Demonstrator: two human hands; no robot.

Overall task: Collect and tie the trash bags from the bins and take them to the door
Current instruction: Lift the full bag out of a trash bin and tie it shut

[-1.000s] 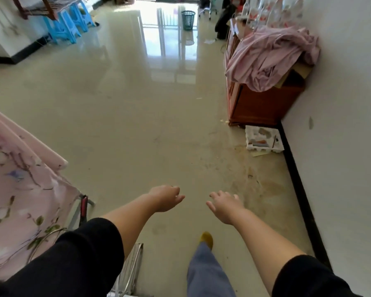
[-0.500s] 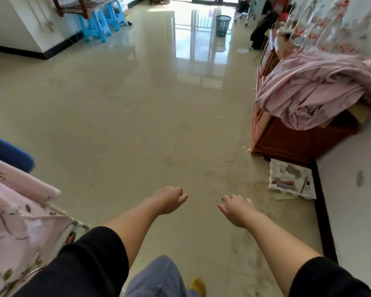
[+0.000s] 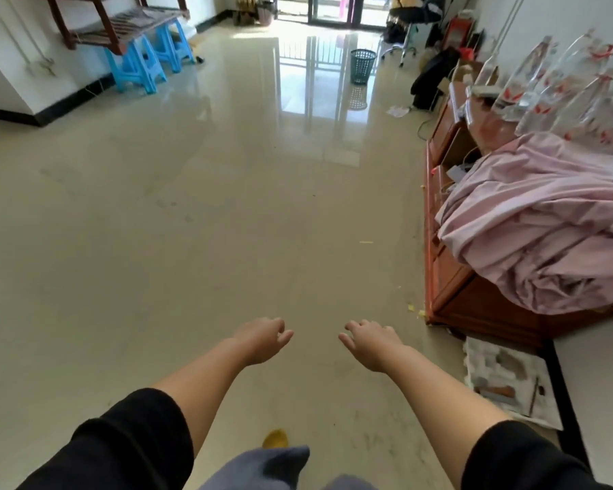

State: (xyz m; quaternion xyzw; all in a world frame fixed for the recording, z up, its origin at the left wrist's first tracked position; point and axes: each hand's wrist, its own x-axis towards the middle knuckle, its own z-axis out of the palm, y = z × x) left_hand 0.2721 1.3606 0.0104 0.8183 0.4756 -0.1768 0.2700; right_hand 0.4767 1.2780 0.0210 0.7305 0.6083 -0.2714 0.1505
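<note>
Two empty hands, my left hand (image 3: 262, 339) and right hand (image 3: 372, 343) with fingers loosely relaxed, hold nothing, so the teal mesh plastic bin (image 3: 362, 66) far ahead remains uncollected.

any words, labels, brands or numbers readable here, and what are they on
None can be read.
Red box by the far right wall: any print is too small and blurred.
Clear bags on the cabinet: red marks only, no legible letters.
White tray on the floor: blurred shapes, no text to make out.
Bin: plain mesh, no label visible.
</note>
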